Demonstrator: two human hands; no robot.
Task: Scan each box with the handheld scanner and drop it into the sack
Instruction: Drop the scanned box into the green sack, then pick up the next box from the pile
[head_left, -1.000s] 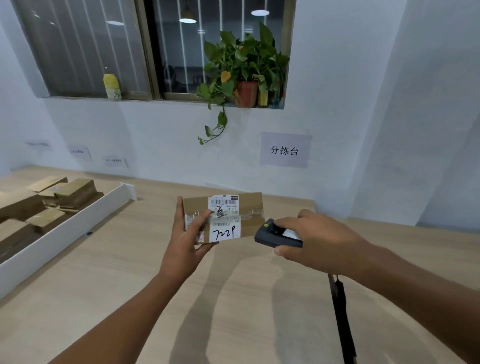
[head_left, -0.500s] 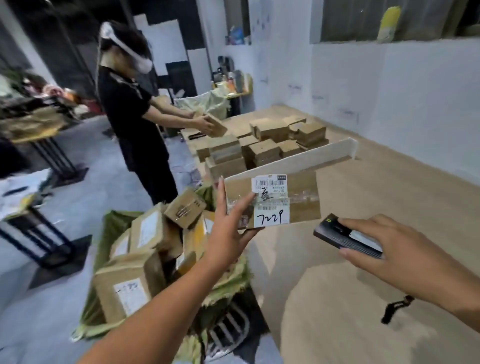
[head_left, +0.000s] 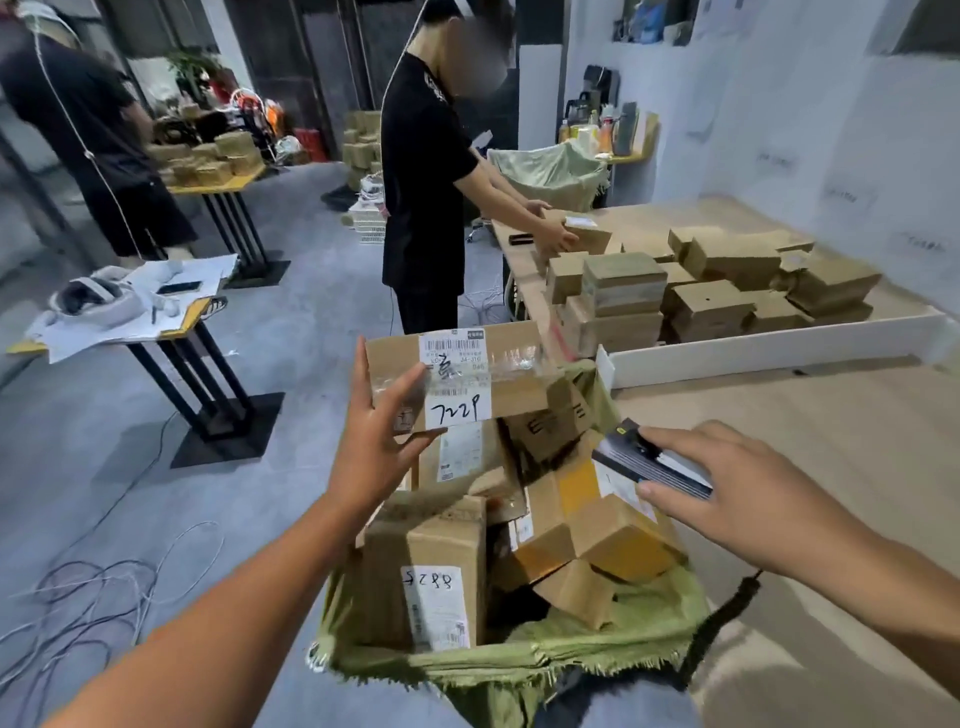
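The box (head_left: 514, 358) is against the left fingers (head_left: 360, 364), above the sack (head_left: 571, 656); the scanner (head_left: 644, 462) lies under the right fingers (head_left: 691, 441).

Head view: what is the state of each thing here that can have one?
Green woven sack: open, nearly full.
Brown cardboard box with white label: held above the sack, label facing the camera.
Left hand: pinches the box's left end.
Black handheld scanner: gripped, off the table.
Right hand: grips the scanner.
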